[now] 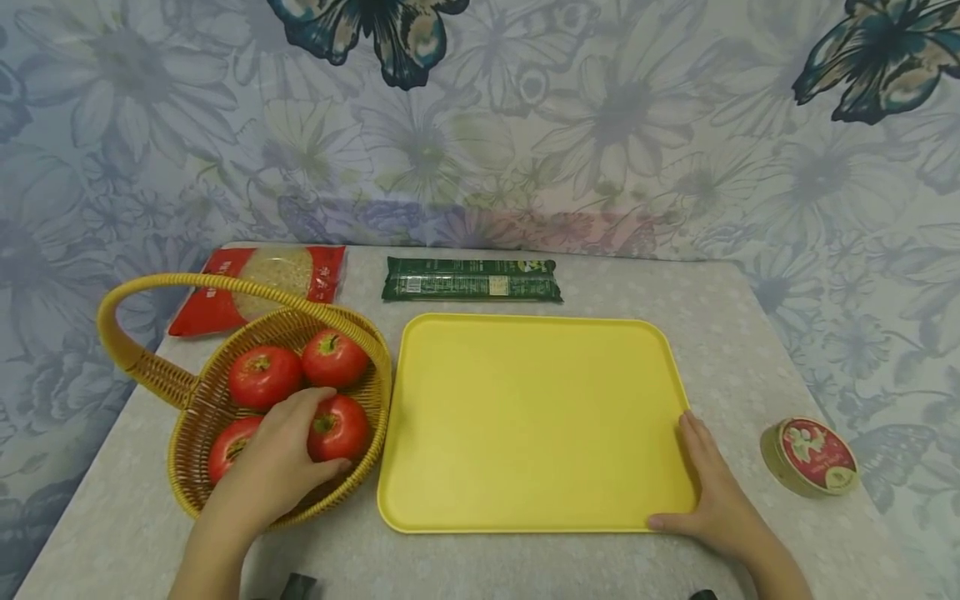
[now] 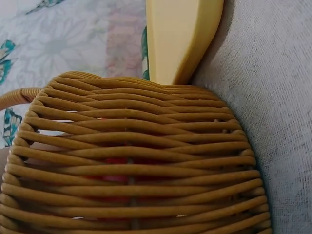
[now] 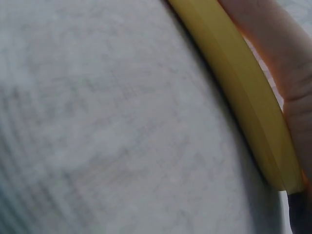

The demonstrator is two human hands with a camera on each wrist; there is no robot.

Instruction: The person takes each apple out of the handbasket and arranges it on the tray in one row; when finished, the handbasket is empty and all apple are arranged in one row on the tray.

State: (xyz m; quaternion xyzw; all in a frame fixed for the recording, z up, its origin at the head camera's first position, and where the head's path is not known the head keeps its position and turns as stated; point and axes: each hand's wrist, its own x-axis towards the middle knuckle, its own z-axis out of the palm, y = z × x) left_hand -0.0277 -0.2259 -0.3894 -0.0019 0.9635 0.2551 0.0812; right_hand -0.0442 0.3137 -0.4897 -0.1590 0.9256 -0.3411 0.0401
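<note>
My left hand (image 1: 281, 467) reaches into a yellow wicker basket (image 1: 180, 467), its fingers and thumb around a red apple (image 1: 339, 429) at the basket's right side. Two more apples sit behind it, and another apple (image 1: 231, 446) is partly covered by the hand. In the left wrist view the basket's woven side (image 2: 136, 170) hides most of the fruit and the hand. At the near right corner of a flat yellow tray (image 1: 536, 425), my right hand (image 1: 708, 492) rests with fingers extended along the right edge and the thumb at the front edge.
A red bag of grain (image 1: 277, 275) lies behind the basket, and a dark green packet (image 1: 472, 279) behind the tray. On the right stands a round tin (image 1: 813, 457) with a red lid. The basket's tall handle (image 1: 112, 325) arches over its left and back side.
</note>
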